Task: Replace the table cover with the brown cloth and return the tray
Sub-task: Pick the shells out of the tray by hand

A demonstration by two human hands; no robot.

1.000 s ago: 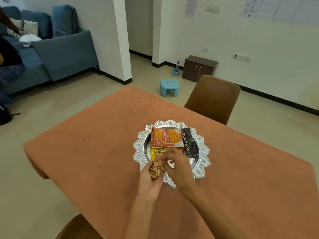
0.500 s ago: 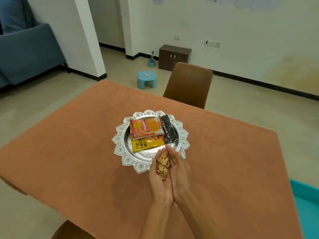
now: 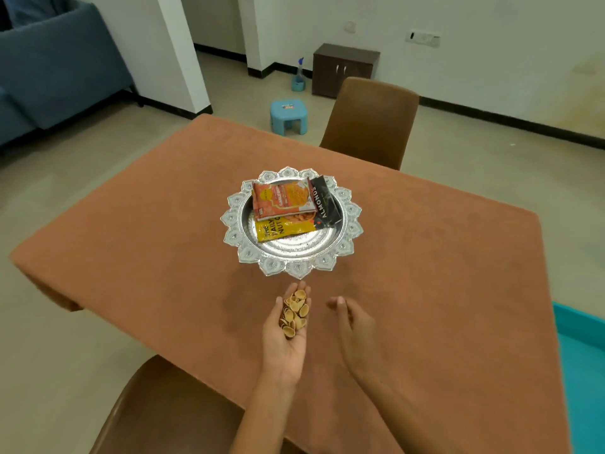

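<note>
The head view looks down on a table spread with a brown velvety cloth (image 3: 163, 257). Near the middle of that cloth stands a round silver metal tray with a scalloped, embossed rim (image 3: 291, 268). 3 snack packets lie in the tray's far half: an orange packet (image 3: 283, 199) on top, a yellow packet (image 3: 281, 229) poking out from under it on the near side, and a black packet lettered ALMONDS (image 3: 325, 203) on its right.

The left hand (image 3: 288, 335) hovers above the cloth just on the near side of the tray, apart from the rim, palm up and cupped, carrying a small heap of pale pistachio shells (image 3: 294, 314). The right hand (image 3: 355, 326) hangs beside it to the right, apart from it and from the tray, fingers loosely bent and holding nothing.

Beyond the cloth's far edge stands a brown upholstered chair (image 3: 373, 122), with a small light-blue plastic stool (image 3: 288, 114) on the floor to its left. Another brown chair back (image 3: 157, 407) sits at the cloth's near edge.
</note>
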